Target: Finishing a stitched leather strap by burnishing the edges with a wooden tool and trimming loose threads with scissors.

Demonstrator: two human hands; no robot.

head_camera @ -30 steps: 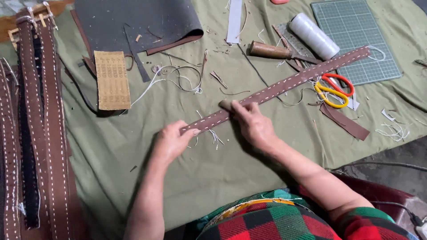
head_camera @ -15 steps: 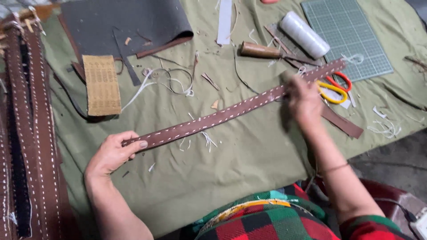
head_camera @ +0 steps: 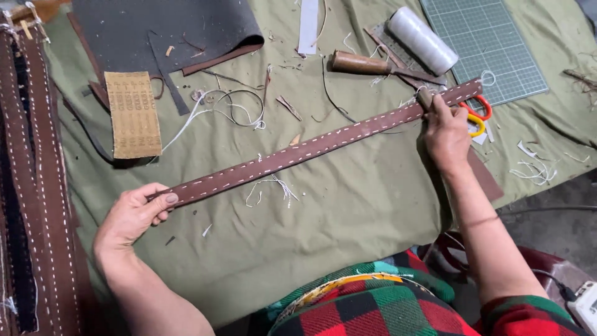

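a person's left hand [head_camera: 134, 214] and right hand [head_camera: 446, 132] pinch the ends of a long brown leather strap [head_camera: 311, 149], stretched flat on green cloth [head_camera: 348, 211], its white stitching apparently complete

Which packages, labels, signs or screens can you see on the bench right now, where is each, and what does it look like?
Printed tan card: left of the bench on the green cloth, upright rectangle, tan with rows of small darker marks.
Cutting mat: top right corner, green rectangle with a pale printed grid.
White device: bottom right edge, only partly in view; whether it has a screen cannot be told.
No packages, signs or clear screens otherwise.
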